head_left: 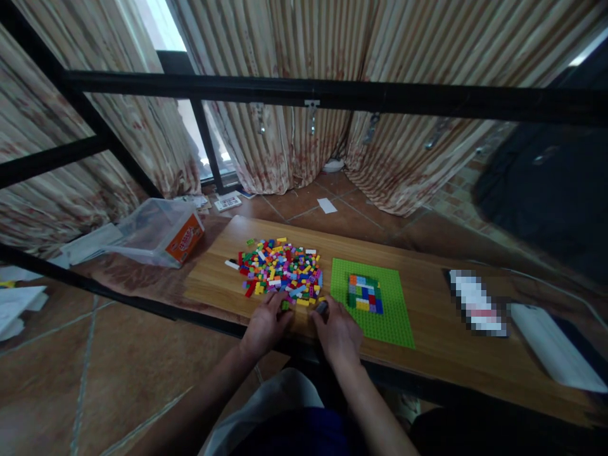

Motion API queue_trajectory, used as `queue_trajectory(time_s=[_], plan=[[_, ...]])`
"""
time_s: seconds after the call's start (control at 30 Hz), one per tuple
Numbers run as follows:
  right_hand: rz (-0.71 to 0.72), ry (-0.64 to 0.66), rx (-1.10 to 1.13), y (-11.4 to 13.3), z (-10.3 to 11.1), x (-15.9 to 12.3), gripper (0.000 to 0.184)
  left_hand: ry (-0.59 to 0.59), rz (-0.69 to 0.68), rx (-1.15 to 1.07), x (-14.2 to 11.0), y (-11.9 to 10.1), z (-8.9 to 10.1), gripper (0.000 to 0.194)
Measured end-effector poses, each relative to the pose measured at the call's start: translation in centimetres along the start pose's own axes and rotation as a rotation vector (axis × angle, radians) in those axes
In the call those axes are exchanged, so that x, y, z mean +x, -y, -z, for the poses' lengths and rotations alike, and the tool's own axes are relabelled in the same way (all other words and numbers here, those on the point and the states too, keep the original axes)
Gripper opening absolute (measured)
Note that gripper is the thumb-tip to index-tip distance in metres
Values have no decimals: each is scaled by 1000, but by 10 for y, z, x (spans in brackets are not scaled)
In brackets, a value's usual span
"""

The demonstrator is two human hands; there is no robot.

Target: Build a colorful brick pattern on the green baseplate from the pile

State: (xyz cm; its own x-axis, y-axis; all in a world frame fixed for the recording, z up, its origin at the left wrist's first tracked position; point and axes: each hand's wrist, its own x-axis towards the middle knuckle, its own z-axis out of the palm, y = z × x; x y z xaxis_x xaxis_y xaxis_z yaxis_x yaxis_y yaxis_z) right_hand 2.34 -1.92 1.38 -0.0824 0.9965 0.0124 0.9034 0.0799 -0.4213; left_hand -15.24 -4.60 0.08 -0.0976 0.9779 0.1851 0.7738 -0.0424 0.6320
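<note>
A pile of small coloured bricks lies on a wooden board. To its right is a green baseplate with a small block of bricks built on it. My left hand rests at the pile's near edge, fingers curled onto the bricks. My right hand sits beside it, between pile and baseplate, fingers curled with a small dark piece at the fingertips. What either hand grips is too small to make out.
A clear plastic tub with an orange label lies tipped at the board's far left. A white flat object and a blurred item lie at the right. Black metal bars cross above. Curtains hang behind.
</note>
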Motion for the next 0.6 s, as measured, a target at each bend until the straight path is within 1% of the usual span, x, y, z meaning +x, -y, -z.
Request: queue_trajectory(time_s=[0.1, 0.23, 0.33, 0.43, 0.5, 0.6], plan=[[14, -38, 71, -2, -4, 2, 40, -19, -9, -31, 4, 1, -4, 34], [98, -122, 203, -7, -14, 0, 39, -59, -36, -96, 6, 7, -10, 35], [144, -184, 287, -12, -24, -4, 37, -74, -56, -124, 6, 10, -10, 34], [185, -242, 325, -18, -34, -6, 36, -83, -70, -132, 6, 9, -9, 32], [207, -258, 339, -21, -38, -6, 36, -85, -72, -142, 6, 9, -8, 33], [203, -250, 355, -23, -41, -6, 37, -82, -69, -147, 6, 10, -9, 33]])
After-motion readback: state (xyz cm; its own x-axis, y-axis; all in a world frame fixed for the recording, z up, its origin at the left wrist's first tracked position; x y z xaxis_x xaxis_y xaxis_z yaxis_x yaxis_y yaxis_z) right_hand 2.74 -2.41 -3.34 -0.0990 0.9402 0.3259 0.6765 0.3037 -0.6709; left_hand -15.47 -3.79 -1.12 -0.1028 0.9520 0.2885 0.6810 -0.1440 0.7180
